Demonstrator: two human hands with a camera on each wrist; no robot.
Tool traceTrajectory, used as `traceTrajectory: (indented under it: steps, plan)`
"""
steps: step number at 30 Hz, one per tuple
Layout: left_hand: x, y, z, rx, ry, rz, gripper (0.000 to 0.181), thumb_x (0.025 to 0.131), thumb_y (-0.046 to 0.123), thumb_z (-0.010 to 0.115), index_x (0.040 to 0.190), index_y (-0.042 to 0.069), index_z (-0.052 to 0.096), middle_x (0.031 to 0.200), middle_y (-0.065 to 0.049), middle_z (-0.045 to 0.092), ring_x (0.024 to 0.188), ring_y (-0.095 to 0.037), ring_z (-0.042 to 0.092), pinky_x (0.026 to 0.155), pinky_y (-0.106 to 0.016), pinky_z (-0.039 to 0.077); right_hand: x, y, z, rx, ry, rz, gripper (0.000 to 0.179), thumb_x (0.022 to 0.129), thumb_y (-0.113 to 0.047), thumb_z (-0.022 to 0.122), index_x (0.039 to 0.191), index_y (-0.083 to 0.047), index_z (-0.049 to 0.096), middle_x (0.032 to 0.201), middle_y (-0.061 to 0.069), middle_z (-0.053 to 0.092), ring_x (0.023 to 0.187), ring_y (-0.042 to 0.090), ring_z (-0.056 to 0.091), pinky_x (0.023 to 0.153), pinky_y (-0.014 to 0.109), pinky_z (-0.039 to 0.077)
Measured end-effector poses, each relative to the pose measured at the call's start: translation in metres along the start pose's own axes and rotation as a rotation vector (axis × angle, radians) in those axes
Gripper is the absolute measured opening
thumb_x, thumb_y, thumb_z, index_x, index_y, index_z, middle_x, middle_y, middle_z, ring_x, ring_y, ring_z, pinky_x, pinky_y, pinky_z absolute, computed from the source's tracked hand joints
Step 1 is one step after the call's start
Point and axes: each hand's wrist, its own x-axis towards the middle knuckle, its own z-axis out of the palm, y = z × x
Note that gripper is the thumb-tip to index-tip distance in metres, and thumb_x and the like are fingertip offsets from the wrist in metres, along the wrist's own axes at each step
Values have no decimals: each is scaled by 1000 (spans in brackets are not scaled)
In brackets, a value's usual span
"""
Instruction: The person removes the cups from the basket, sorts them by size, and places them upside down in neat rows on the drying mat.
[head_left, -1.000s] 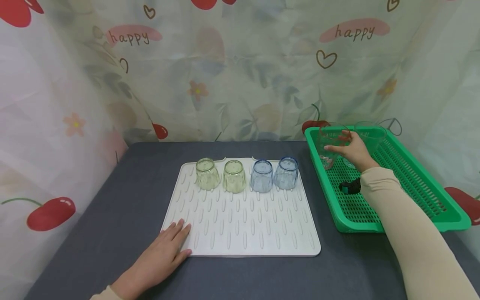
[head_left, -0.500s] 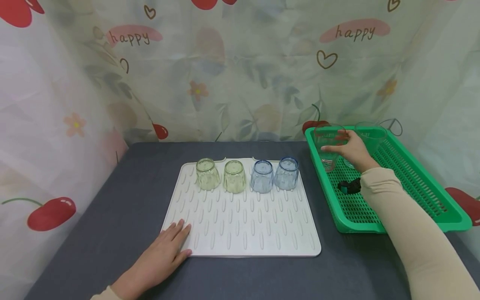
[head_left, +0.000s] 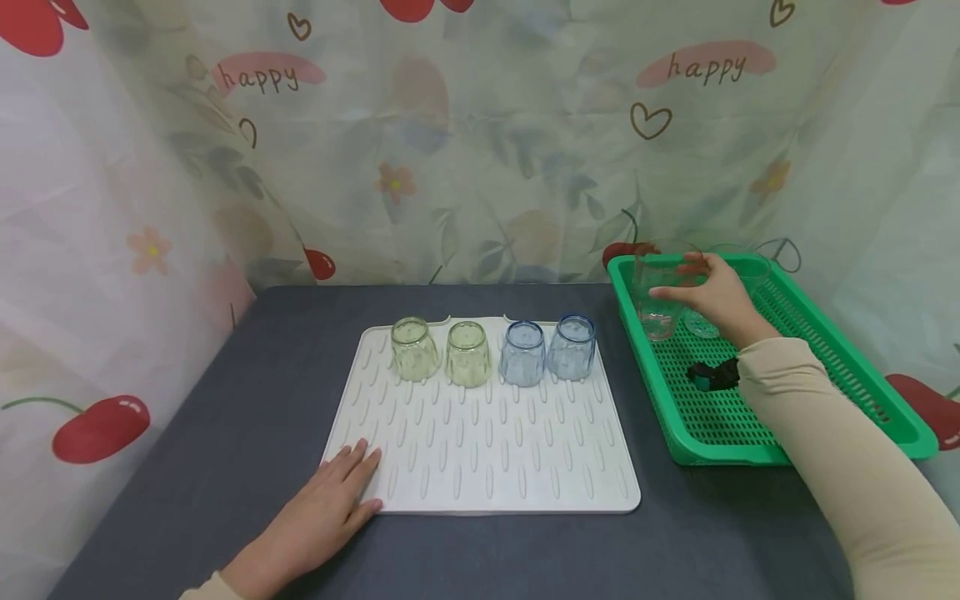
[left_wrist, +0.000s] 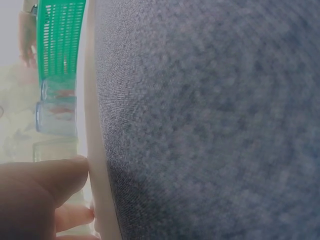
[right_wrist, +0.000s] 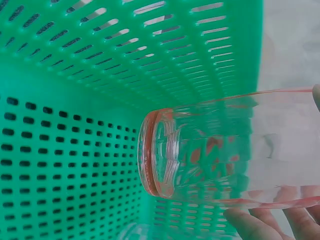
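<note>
Right hand (head_left: 716, 298): fingers curled round tall clear glass tumbler (right_wrist: 210, 155), far-left corner of green plastic basket (head_left: 731, 454), right edge of table (head_left: 262, 375). Left hand (head_left: 318, 517): fingers straight on white ribbed mat (head_left: 517, 467). Risk: sideways swing could clink second clear glass (head_left: 702, 324).

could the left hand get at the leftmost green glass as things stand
Probably yes: the left hand rests at the left edge of the white mat, and nothing stands between it and the leftmost green glass.
</note>
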Motion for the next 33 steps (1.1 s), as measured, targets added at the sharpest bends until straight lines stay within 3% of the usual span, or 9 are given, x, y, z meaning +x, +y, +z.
traceTrajectory:
  steps: [9, 13, 16, 19, 25, 29, 33]
  plan:
    - [0, -1, -1, 12, 18, 14, 62, 92, 34, 65, 142, 3, 47, 148, -24, 41, 137, -43, 38, 109, -56, 33, -11, -10, -12, -28, 14, -7, 102, 82, -51, 72, 155, -8, 14, 152, 18, 33, 135, 37, 36, 100, 53, 41]
    - [0, -1, -6, 9, -7, -13, 63, 91, 35, 65, 143, 3, 46, 148, -22, 41, 137, -42, 38, 108, -56, 35, -17, -14, -15, -16, 25, -5, 101, 82, -52, 72, 154, -8, 16, 151, 17, 35, 134, 34, 37, 99, 50, 41]
    - [1, -3, -12, 20, 11, -4, 63, 91, 33, 66, 142, 2, 46, 145, -24, 44, 133, -43, 42, 106, -57, 37, -22, -16, -18, -14, 31, -9, 100, 82, -53, 71, 154, -10, 17, 150, 15, 35, 132, 32, 40, 96, 46, 43]
    - [2, -5, -22, 18, 48, -2, 63, 91, 32, 66, 142, 1, 46, 142, -26, 47, 130, -45, 45, 103, -57, 40, -26, -19, -21, -25, 41, -16, 99, 81, -54, 71, 154, -12, 18, 148, 13, 37, 127, 26, 44, 93, 40, 44]
    - [7, -6, -53, -95, 73, -37, 65, 95, 31, 61, 147, 0, 37, 145, -27, 43, 132, -45, 42, 103, -59, 39, -36, -28, -28, -15, 74, -15, 92, 81, -53, 71, 153, -20, 24, 138, -4, 43, 113, 5, 48, 84, 24, 44]
    - [10, -5, -71, -154, 93, -57, 67, 97, 35, 58, 150, 2, 33, 148, -23, 41, 134, -41, 42, 103, -59, 39, -44, -35, -29, 15, 111, -29, 87, 81, -51, 73, 151, -23, 29, 126, -16, 46, 110, 4, 48, 78, 16, 43]
    - [10, 0, -84, -217, 148, -75, 65, 99, 39, 54, 151, 7, 33, 149, -19, 42, 135, -39, 42, 102, -59, 39, -54, -44, -30, 55, 134, -43, 83, 82, -46, 74, 150, -28, 30, 130, -15, 48, 108, 1, 50, 75, 10, 43]
